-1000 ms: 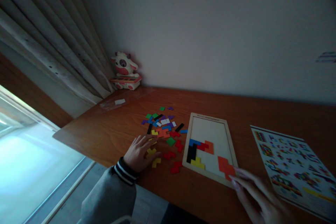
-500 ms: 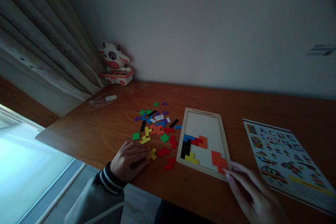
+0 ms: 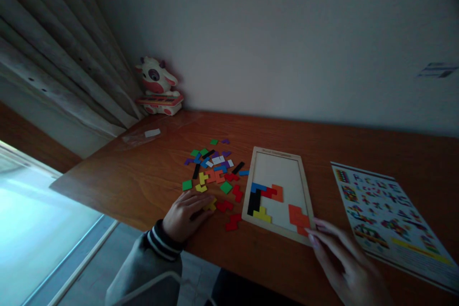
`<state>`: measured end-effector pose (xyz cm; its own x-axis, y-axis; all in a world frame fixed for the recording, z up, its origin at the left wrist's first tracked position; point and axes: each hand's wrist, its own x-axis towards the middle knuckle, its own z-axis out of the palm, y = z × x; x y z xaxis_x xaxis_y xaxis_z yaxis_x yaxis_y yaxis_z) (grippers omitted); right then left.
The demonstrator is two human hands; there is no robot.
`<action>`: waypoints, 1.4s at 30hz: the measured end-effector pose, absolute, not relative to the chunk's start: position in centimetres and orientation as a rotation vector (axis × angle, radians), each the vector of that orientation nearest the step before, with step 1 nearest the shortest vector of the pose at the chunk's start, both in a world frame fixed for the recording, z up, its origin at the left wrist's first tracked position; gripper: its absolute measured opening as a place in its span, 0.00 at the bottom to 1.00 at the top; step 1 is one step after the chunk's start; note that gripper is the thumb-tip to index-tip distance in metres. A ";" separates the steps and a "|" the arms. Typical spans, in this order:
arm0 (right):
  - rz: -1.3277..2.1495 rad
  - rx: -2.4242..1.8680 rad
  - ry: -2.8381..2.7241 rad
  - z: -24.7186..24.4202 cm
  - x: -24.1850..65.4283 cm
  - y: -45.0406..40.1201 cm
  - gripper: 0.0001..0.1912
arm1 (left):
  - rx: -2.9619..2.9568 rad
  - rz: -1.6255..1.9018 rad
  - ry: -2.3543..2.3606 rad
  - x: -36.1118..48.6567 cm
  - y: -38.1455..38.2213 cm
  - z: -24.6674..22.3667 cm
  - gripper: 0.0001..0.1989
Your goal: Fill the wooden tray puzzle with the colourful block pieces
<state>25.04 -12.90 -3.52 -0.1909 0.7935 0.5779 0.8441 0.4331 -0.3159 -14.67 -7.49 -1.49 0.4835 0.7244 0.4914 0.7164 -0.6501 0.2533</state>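
My left hand (image 3: pixel 184 215) lies low over the table, its fingers and thumb around a yellow puzzle piece (image 3: pixel 212 204) that they partly cover. Red pieces (image 3: pixel 224 206) lie just right of it. My right hand (image 3: pixel 346 258) is at the lower right corner of the wooden puzzle tray (image 3: pixel 307 191), fingers stretched and apart, tips touching the frame near an orange piece (image 3: pixel 297 215). In the tray's lower left are a blue piece (image 3: pixel 257 187), a black piece (image 3: pixel 254 202), another yellow piece (image 3: pixel 262 215), a red piece and an orange piece (image 3: pixel 278 192).
Several loose coloured pieces (image 3: pixel 215 175) are heaped left of the tray. A printed pattern sheet (image 3: pixel 387 215) lies to the right. At the back left stand a cow toy with a keyboard (image 3: pixel 159 88) and a clear plastic bag (image 3: pixel 138 140). A curtain hangs at left.
My left hand has slid to the right and slightly away from me, and the yellow piece at its fingers has moved with it. My right hand is nearly still at the tray corner.
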 end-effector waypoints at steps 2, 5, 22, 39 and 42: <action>-0.089 -1.379 -1.992 -3.4 25.0 -12.9 0.16 | 2.684 0.930 1.286 -14.6 -7.4 -1.5 0.14; -0.077 -1.376 -1.993 -3.4 25.0 -13.0 0.15 | 2.675 0.954 1.264 -14.6 -7.4 -1.7 0.14; -0.052 -1.382 -1.977 -3.1 24.8 -13.1 0.14 | 2.723 0.947 1.297 -13.4 -7.9 -1.4 0.12; -0.005 -1.418 -1.973 -3.5 25.1 -13.2 0.14 | 2.705 1.125 1.281 -13.5 -8.2 -2.1 0.13; -0.023 -1.413 -1.979 -3.7 25.2 -13.1 0.14 | 2.739 1.182 1.329 -13.6 -8.4 -2.2 0.12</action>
